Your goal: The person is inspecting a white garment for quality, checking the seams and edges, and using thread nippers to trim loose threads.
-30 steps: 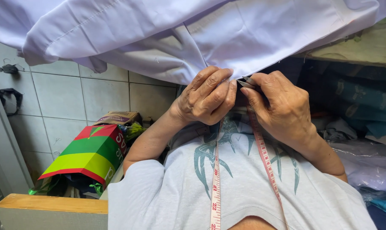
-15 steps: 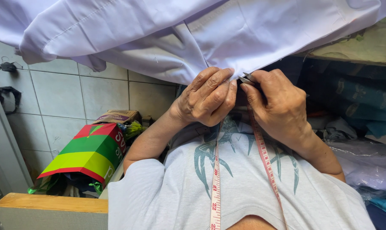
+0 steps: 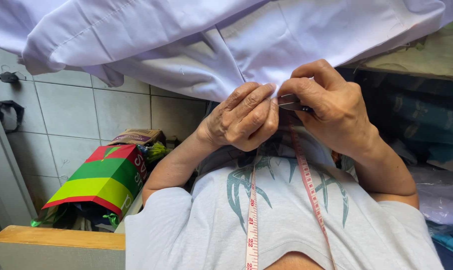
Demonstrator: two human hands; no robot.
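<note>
Under white cloth (image 3: 286, 45), left hand (image 3: 244, 117) pinches hem; right hand (image 3: 331, 107) grips scissors (image 3: 290, 102).

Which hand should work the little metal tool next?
Probably the right hand: it grips the metal tool at the edge of the white cloth, while the left hand pinches that cloth.

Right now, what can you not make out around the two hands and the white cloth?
All in the head view:
- Metal tool: mostly hidden by the right hand; its kind is unclear.
- White cloth: cut off by the top edge.
- Spot being worked: covered by the left hand.
- Tape measure: its ends run off the bottom edge.
</note>
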